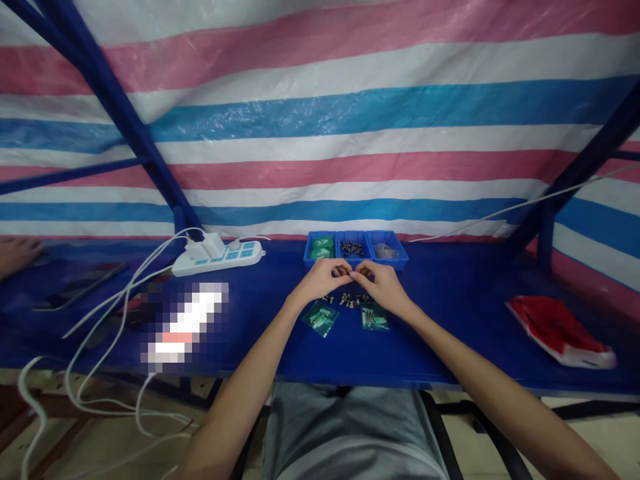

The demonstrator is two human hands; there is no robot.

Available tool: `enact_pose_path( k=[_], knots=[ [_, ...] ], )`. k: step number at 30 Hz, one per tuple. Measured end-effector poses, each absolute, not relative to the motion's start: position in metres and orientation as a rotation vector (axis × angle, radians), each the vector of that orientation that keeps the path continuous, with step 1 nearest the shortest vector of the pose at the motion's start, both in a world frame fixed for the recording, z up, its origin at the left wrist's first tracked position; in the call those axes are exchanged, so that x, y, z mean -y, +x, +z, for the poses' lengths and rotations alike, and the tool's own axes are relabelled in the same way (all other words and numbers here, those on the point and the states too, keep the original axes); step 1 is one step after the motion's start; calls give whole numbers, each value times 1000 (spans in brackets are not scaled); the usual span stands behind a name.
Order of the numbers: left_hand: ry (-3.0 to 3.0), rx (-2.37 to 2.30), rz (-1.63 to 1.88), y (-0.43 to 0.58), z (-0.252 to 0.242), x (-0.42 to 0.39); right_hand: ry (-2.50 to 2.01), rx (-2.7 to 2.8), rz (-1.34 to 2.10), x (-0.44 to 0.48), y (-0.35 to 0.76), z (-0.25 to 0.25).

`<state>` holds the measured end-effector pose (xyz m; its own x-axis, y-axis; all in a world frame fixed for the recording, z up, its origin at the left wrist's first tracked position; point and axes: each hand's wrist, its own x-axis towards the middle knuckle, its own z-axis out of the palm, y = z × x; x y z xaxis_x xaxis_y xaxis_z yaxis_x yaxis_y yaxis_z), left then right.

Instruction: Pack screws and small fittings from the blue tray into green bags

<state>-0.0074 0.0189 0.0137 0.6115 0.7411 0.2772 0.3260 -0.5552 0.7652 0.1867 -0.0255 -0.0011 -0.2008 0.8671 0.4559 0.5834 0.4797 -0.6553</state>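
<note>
My left hand (325, 277) and my right hand (383, 285) meet at the fingertips above the blue table, thumbs and forefingers pinched together. Whatever sits between the fingers is too small or hidden to make out. Just beyond them stand three joined blue bins (370, 257): green packets (323, 247) on the left, dark screw-like parts (351, 247) in the middle, and clear plastic bags (386, 251) on the right. Beneath my hands lies a loose cluster of small metal fasteners (354, 301). Nearer me are two small clear bags of metal pieces, a left bag (321, 319) and a right bag (375, 317).
A white power strip (225, 261) with plugs and trailing cables is at the left. Further left are a dark phone (83, 287) and another person's hand (19, 255). A blurred-out bright object (187, 327) lies nearby. At the right rests a red-and-white package (560, 328).
</note>
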Motion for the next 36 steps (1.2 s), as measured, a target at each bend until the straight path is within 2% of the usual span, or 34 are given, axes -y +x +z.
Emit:
enact_pose_path(
  k=[16, 28, 36],
  knots=[
    [2197, -877, 763, -8, 12, -23, -1090, 1924, 423, 26, 186, 0],
    [2169, -831, 753, -6, 13, -21, -1075, 1625, 965, 18, 191, -4],
    [2284, -991, 999, -8, 22, -16, -1120, 1481, 1040, 12, 197, -4]
  ],
)
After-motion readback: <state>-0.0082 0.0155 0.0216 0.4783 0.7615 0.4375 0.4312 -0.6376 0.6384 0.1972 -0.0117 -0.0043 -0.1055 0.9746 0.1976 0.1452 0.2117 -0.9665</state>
